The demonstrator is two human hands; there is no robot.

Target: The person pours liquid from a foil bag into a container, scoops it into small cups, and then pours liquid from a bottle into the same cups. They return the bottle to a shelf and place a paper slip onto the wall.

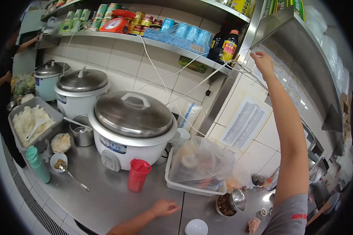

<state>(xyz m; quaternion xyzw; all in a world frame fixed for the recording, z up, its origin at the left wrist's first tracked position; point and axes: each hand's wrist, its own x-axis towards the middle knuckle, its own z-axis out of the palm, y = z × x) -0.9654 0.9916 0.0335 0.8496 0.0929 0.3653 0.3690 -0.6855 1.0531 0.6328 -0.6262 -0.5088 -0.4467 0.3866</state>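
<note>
My right hand is raised high at the right, beside the steel shelf post. Its fingers are drawn together; whether something small is between them I cannot make out. Loops of white cable hang just left of it, apart from the fingers as far as I can see. Low over the steel counter, my left hand has loosely curled fingers with nothing visible in them. Nearest to it are a red lidded jug, a small white bowl and a white plastic basket holding clear bags.
Large rice cookers line the wall. At left are a tub of rice, a steel pot and a green bottle. Cans and sauce bottles fill the wall shelf. A person stands at far left.
</note>
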